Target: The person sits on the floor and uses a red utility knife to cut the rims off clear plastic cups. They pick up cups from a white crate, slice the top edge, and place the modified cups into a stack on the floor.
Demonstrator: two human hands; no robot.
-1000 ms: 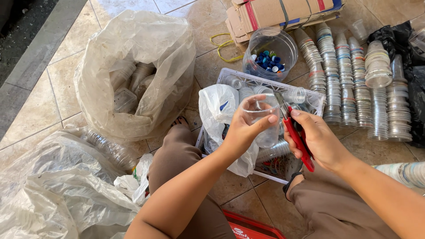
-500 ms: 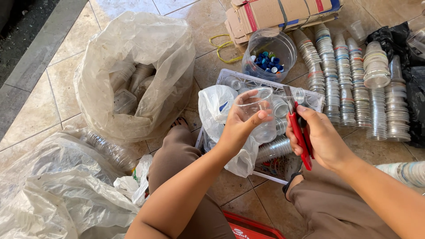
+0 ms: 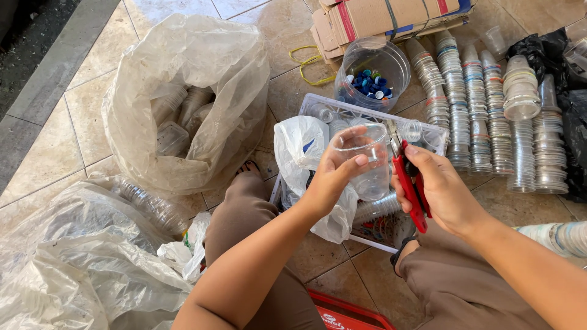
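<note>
Across the left half of the frame your room is hemmed by plastic: a crumpled clear sheet [image 3: 67, 269] fills the lower left corner, and above it a big clear bag [image 3: 189, 91] of empty containers sags open toward the upper middle, its lower edge just beside your left knee. Bare floor tiles [image 3: 55, 140] show only along the left edge and in a strip at the top.

At the right of the frame, rows of stacked clear cups [image 3: 483, 116] lie side by side, running from the top edge down to mid-height, with black bags [image 3: 572, 116] against the right edge. Flattened cardboard [image 3: 385, 18] sits at the top, touching the cup rows' upper ends.

In the centre, a white crate [image 3: 318, 107] lies between your knees and the cups, with a white plastic bag [image 3: 302, 153] draped over its near left corner. Just above its far rim stands a clear jar [image 3: 373, 67] holding coloured bottle caps.

Over the crate, your left hand [image 3: 333, 177] pinches a clear plastic cup [image 3: 367, 162] by its rim, thumb across the top, cup tilted with its mouth toward the upper left. Your right hand [image 3: 443, 189] is wrapped around red-handled cutters [image 3: 409, 183], handles pressed together, the metal tip touching the cup's right rim. Both hands sit close together; open space is the narrow gap above the crate.
</note>
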